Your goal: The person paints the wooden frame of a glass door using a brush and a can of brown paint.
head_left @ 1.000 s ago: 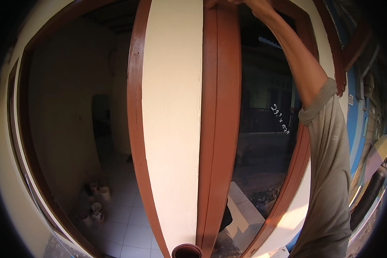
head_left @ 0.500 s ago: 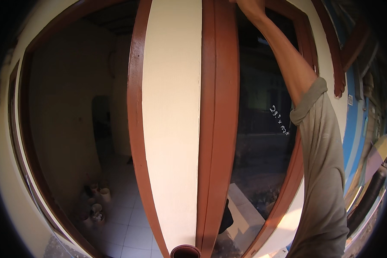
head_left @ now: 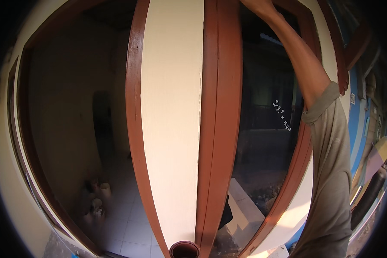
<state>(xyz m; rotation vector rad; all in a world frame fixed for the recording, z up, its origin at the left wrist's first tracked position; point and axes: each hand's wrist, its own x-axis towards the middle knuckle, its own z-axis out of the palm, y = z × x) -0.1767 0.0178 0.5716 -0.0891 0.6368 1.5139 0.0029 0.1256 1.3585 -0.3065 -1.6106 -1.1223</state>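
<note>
My right arm, in a rolled olive sleeve, reaches up across the right side. My right hand (head_left: 259, 6) is at the top edge, next to the reddish-brown window frame (head_left: 228, 107); its fingers are cut off, so what they hold or touch is hidden. Beside the frame lies a dark glass pane (head_left: 262, 94) with white handwritten marks. A round, dark brown container (head_left: 185, 250) shows its open mouth at the bottom edge, below a cream wall strip (head_left: 172, 112). Nothing in view shows what supports it. My left hand is out of view.
A brown-framed doorway (head_left: 136, 107) opens at left onto a dim room with a white tiled floor (head_left: 131, 228). Several small pots (head_left: 105, 188) stand on that floor. A dark pipe-like object (head_left: 369, 198) and a blue wall (head_left: 357, 124) are at far right.
My right hand and forearm have shifted slightly right and up in the picture. The view has moved a little, and more of the brown container's mouth shows.
</note>
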